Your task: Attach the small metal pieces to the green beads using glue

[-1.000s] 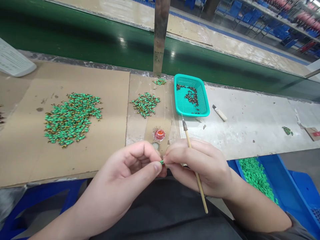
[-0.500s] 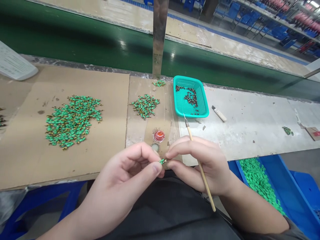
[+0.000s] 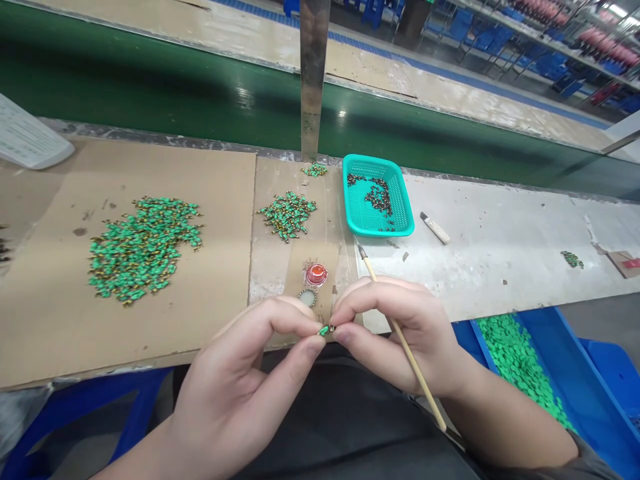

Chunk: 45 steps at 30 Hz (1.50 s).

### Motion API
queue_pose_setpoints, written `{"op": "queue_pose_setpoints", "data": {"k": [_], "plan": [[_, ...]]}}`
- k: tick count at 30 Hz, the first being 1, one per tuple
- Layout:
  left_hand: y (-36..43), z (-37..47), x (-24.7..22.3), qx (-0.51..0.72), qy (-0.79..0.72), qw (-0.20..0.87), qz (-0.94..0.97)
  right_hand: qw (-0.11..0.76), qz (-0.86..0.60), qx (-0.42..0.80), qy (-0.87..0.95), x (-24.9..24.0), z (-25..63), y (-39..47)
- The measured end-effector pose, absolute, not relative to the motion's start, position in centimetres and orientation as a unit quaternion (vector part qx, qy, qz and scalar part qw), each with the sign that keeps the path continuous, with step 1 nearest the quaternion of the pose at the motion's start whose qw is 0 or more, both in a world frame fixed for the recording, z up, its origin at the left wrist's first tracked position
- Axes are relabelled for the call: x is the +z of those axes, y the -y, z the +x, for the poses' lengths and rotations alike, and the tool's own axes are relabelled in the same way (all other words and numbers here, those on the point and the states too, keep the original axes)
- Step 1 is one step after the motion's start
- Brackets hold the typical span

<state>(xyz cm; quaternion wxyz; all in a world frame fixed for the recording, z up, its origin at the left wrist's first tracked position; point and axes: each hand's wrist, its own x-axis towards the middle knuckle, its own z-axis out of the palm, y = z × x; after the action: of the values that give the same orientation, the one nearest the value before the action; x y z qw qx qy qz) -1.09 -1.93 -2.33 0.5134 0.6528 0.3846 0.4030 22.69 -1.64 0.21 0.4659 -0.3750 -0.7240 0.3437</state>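
Observation:
Between thumb and forefinger, my left hand [image 3: 260,373] pinches a tiny green piece [image 3: 324,331] with a dark and gold end. My right hand [image 3: 400,333] closes its thumb and fingertip on the other end of that piece, and a thin wooden-handled brush [image 3: 417,373] lies across the same hand, tip pointing away from me. Just beyond my fingers are a bottle cap [image 3: 307,297] and a small round holder of red-orange paint-like stuff [image 3: 316,274]. Both sit on the cardboard. The exact shape of the green piece is too small to tell.
A large heap of green-and-gold pieces [image 3: 145,250] lies left, with a smaller heap [image 3: 287,215] nearer the middle. A teal basket [image 3: 407,223] holds dark bits. Right of it lies a white-handled tool [image 3: 436,229]. A blue bin [image 3: 575,373] with green discs stands below the table's right edge.
The green piece has turned a little between my fingertips. The brush tip has dropped left and towards me. The whole view has shifted slightly.

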Motion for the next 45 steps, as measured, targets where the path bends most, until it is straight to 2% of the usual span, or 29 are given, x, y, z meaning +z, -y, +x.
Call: {"op": "queue_pose_setpoints", "data": {"k": [16, 21, 27, 31, 37, 45], "plan": [[1.1, -1.1, -2.0, 0.401, -0.339, 0.388, 0.757, 0.454, -0.372, 0.305, 0.75, -0.6, 22.6, 2.0], [1.5, -0.9, -2.2, 0.394, -0.391, 0.471, 0.686, 0.457, -0.375, 0.308, 0.745, -0.7, 22.4, 1.7], [1.1, -0.5, -1.3, 0.382, -0.44, 0.574, 0.575, 0.476, -0.394, 0.394, 0.68, -0.4, 22.4, 1.1], [1.1, -0.4, -1.2, 0.366, -0.439, 0.616, 0.542, 0.456, -0.395, 0.424, 0.675, -0.2, 22.5, 0.8], [1.3, -0.5, -1.3, 0.36, -0.432, 0.651, 0.51, 0.432, -0.362, 0.371, 0.738, 0.1, 23.1, 0.5], [1.5, -0.6, -1.2, 0.356, -0.429, 0.646, 0.522, 0.428, -0.328, 0.314, 0.781, -0.1, 23.4, 0.6]]}}
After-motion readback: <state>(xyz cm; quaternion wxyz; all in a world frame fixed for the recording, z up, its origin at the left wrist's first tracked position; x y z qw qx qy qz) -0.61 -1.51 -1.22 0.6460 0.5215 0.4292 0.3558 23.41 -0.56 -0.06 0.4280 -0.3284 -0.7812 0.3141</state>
